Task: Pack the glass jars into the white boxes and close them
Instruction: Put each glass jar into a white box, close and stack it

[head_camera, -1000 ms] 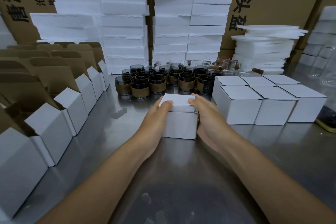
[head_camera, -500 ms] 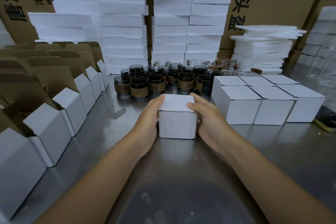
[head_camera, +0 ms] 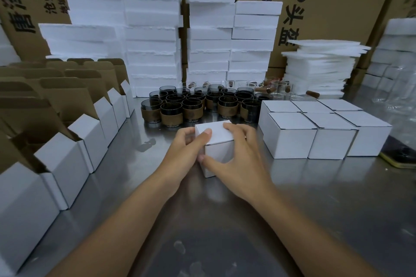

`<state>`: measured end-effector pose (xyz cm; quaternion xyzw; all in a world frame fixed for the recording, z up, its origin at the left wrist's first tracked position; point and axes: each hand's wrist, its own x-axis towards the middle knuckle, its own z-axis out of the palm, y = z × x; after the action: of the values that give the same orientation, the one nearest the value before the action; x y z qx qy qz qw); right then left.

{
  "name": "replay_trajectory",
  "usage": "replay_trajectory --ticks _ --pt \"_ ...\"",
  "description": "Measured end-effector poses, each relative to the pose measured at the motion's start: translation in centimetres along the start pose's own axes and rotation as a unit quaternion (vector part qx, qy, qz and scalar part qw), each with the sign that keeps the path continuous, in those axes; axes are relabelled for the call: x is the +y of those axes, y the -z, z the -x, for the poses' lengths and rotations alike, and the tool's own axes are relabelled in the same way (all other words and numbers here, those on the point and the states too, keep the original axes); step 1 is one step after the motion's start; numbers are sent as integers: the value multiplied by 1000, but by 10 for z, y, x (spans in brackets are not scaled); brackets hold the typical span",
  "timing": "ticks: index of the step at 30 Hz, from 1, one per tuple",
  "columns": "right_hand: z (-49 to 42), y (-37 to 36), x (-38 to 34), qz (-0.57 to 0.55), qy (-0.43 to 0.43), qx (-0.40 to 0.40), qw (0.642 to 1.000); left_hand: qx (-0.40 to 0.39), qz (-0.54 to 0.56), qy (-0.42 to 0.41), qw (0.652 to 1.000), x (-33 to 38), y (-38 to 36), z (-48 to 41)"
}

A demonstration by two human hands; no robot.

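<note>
A small closed white box (head_camera: pixel 218 136) sits on the steel table (head_camera: pixel 315 198) in front of me, turned so one corner faces me. My left hand (head_camera: pixel 186 155) holds its left side with the thumb on the lid. My right hand (head_camera: pixel 238 159) grips its right side, fingers over the top edge. Behind it stands a cluster of dark glass jars (head_camera: pixel 193 105) with brown sleeves. Several closed white boxes (head_camera: pixel 315 132) are grouped to the right.
A row of open white boxes (head_camera: pixel 67 155) with brown flaps up lines the left side. Foam block stacks (head_camera: pixel 207 36) and a pile of foam sheets (head_camera: pixel 319 67) stand at the back. Clear glass jars (head_camera: pixel 274 87) sit behind the dark ones. A yellow-edged phone (head_camera: pixel 398 157) lies far right.
The box has been rotated on the table so a corner now faces me. Both hands shifted around it, the right hand coming forward over its near side.
</note>
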<state>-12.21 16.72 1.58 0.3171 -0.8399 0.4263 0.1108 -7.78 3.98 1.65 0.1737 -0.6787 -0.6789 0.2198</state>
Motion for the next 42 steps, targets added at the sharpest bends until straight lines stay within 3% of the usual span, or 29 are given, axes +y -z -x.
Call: replay_trajectory --ticks 7,12,17,23,28,38,40,42 --pt "-9 7 -5 -28 8 61 998 20 56 -16 998 4 1 -3" --pt "-52 58 -10 -64 27 165 984 38 72 -18 997 3 4 -6" --pt "-102 108 12 -19 -37 207 977 29 73 -8 997 1 2 -10" --pt "-120 116 60 4 -125 181 975 27 57 -19 998 -3 -1 -13" --pt "-125 108 69 24 -93 186 978 20 28 -30 999 -6 -3 -12" --pt "-120 103 60 124 -107 156 974 16 10 -32 999 -3 -2 -9" --pt "-114 103 42 148 -64 187 969 21 -2 -35 999 -3 -1 -8" --pt "-107 101 14 150 36 222 963 34 -13 -36 999 -2 -1 -8"
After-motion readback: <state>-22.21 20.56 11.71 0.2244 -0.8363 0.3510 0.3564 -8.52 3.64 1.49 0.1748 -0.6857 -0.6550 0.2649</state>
